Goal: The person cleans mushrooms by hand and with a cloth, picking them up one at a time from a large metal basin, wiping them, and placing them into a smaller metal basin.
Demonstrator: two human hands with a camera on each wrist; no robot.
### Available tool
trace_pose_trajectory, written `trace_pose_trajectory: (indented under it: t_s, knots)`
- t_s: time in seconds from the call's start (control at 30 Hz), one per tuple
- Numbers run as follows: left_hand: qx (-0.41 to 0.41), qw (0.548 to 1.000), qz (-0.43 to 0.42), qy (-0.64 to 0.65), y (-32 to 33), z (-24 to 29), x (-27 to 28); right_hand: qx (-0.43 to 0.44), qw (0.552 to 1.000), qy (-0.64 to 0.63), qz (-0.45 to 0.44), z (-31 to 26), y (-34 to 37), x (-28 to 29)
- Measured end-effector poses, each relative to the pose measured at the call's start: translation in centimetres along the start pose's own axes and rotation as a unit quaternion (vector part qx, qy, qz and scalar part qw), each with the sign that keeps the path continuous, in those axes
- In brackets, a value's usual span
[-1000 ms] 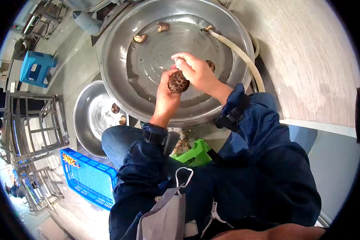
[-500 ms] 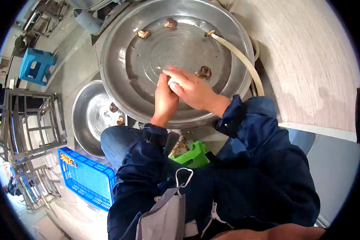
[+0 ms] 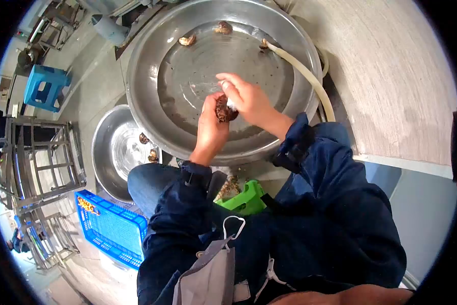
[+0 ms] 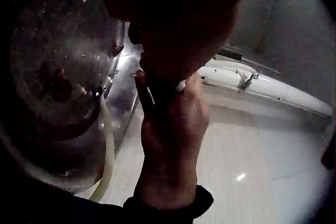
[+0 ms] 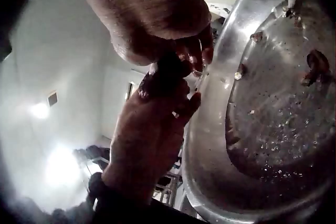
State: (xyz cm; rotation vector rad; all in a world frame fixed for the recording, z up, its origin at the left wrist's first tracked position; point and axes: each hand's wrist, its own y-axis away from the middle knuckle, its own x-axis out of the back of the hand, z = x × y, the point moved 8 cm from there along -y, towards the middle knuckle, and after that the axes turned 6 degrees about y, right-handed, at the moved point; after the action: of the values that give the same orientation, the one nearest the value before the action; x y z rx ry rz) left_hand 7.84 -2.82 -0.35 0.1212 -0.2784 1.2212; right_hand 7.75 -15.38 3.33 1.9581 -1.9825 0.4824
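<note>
Over the large metal basin [image 3: 146,109], my left hand [image 3: 211,131] grips a shiitake mushroom [image 3: 222,110] with a dark, cracked cap. My right hand [image 3: 255,103] is close against it, thumb and fingers curled round a small white piece [image 3: 231,104] that meets the cap's edge; its kind I cannot tell. In the right wrist view the held mushroom [image 5: 152,83] is a dark shape between both hands. Shallow water in the basin has two mushrooms near its far side, one brown [image 3: 223,27] and one paler [image 3: 187,40]. Another mushroom [image 5: 316,66] lies in the water in the right wrist view.
A pale hose [image 3: 309,71] runs over the basin's right rim. At the left stands a smaller metal basin [image 3: 104,133] with a couple of mushrooms [image 3: 153,155]. A blue crate [image 3: 114,226] and a blue stool [image 3: 46,87] are further left; a green stool [image 3: 247,197] is between the knees.
Half a second ago the hands were clasped over the mushroom; now they have parted and its cap shows again. The two far mushrooms have drifted right in the water.
</note>
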Motion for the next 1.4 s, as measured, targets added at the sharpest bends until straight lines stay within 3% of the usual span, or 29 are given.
trace_pose_trajectory:
  t_s: [0.1,0.13,0.2,0.27,0.33,0.37,0.43,0.47,0.5,0.6,0.67,0.73,0.8,0.87,0.97,1.1,1.13,1.27,1.37,1.4]
  knots:
    - [0.0,0.997,0.012,0.071,0.0,0.8,0.4,0.018,0.993,-0.112,0.027,1.0,-0.8,0.9]
    - [-0.028,0.987,0.018,0.158,-0.3,-0.3,0.5,0.025,0.99,-0.139,0.017,0.6,-0.7,0.6]
    - [0.007,0.99,0.006,0.139,-0.4,-0.3,0.7,0.035,0.98,-0.195,-0.005,0.0,-0.1,0.0]
    - [0.03,0.997,-0.013,0.067,-0.4,-0.7,1.0,0.047,0.982,-0.179,-0.03,-0.8,0.2,-0.2]
    - [-0.046,0.997,-0.016,-0.06,-0.3,0.4,1.7,0.042,0.988,-0.141,-0.049,-1.7,0.8,-0.5]
    - [-0.084,0.989,-0.016,-0.123,-0.3,1.3,1.8,0.098,0.992,-0.07,-0.034,-2.4,1.0,-0.4]
    - [-0.157,0.981,0.025,-0.115,0.2,3.4,2.1,0.206,0.976,0.072,-0.008,-3.3,1.6,-0.7]
    - [-0.194,0.972,0.027,-0.129,0.3,4.1,2.2,0.105,0.994,-0.001,-0.022,-2.2,1.2,-0.8]
    - [-0.231,0.962,0.029,-0.142,0.5,5.0,2.2,0.069,0.996,-0.05,-0.03,-1.0,0.7,-0.9]
    - [-0.223,0.962,0.038,-0.156,0.4,5.2,2.2,0.0,0.984,-0.17,-0.05,0.9,-0.5,-0.7]
    - [-0.224,0.958,0.051,-0.169,0.4,4.6,2.3,0.139,0.99,-0.011,-0.015,-1.6,0.5,-1.0]
    - [-0.231,0.955,0.055,-0.177,0.4,3.7,2.3,0.277,0.947,0.15,0.06,-4.1,1.9,-1.4]
    - [-0.232,0.95,0.038,-0.205,0.6,3.9,1.8,0.119,0.99,0.068,0.024,-2.2,0.9,-1.3]
    - [-0.244,0.942,0.039,-0.226,0.9,4.5,1.2,-0.001,1.0,0.022,-0.015,-0.5,-0.5,-0.3]
    - [-0.264,0.929,0.048,-0.255,0.8,5.3,1.4,0.028,0.986,-0.166,-0.005,0.7,-1.4,-0.5]
    - [-0.265,0.914,0.049,-0.302,0.8,4.6,1.8,0.093,0.995,-0.029,0.016,-1.7,0.8,-1.5]
    - [-0.276,0.908,0.044,-0.312,1.0,4.8,1.4,0.045,0.999,-0.004,0.011,-0.3,0.3,-1.5]
    - [-0.313,0.891,0.046,-0.325,1.7,6.0,0.7,-0.052,0.993,-0.081,-0.074,2.7,-1.5,-0.8]
    - [-0.301,0.887,0.051,-0.347,1.4,6.0,1.4,-0.042,0.966,-0.24,-0.088,2.1,-0.9,-1.8]
    - [-0.301,0.887,0.052,-0.347,1.2,5.9,1.6,0.003,0.978,-0.203,-0.055,1.3,-0.7,-1.6]
